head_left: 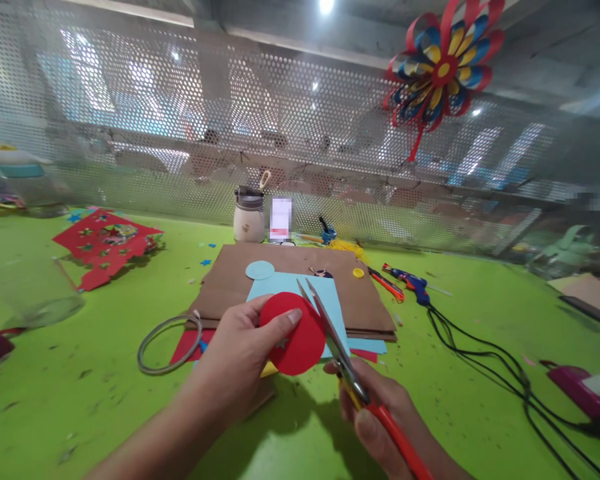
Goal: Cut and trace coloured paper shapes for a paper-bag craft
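My left hand (245, 347) pinches a red paper disc (300, 347), thumb on its face and fingers behind. A small star-shaped mark shows on the disc near the thumb. In my right hand (375, 400) are scissors (337, 340) with red handles, their blades slightly apart and pointing up and away. The blades pass along the disc's right edge; I cannot tell whether they touch it. Beneath the disc, a light blue paper sheet (334, 300) lies on brown cardboard (225, 273). A light blue paper disc (260, 270) rests at the sheet's upper left.
Left of the cardboard are a grey cable ring (147, 363) and red paper with star cut-outs (100, 247). A white jar (249, 223) and a phone (281, 219) stand behind. To the right lie a red cutter (387, 285), a blue glue gun (415, 285) and black cords (480, 347).
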`<state>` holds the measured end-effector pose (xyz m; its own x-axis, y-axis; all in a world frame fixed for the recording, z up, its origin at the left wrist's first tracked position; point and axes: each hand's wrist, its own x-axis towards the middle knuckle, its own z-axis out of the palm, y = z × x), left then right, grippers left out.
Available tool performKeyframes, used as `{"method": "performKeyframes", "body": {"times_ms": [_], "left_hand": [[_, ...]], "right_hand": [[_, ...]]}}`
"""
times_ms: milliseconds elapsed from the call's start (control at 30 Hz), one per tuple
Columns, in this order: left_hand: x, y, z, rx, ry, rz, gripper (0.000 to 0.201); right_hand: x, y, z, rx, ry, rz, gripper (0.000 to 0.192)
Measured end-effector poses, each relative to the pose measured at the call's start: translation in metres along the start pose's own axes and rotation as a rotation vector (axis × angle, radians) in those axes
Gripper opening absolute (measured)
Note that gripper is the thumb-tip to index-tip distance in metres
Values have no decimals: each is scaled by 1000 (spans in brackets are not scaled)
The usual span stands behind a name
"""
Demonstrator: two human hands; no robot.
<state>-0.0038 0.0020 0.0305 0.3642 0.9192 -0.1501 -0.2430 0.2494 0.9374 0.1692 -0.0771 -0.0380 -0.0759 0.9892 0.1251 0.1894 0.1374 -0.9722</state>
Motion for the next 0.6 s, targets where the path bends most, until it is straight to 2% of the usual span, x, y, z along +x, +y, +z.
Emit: {"method": "performKeyframes", "body": {"times_ms": [600], "left_hand": [[3, -1, -5, 48, -34, -24, 23]], "right_hand": [[-4, -8, 3, -64, 22, 0, 66]]}}
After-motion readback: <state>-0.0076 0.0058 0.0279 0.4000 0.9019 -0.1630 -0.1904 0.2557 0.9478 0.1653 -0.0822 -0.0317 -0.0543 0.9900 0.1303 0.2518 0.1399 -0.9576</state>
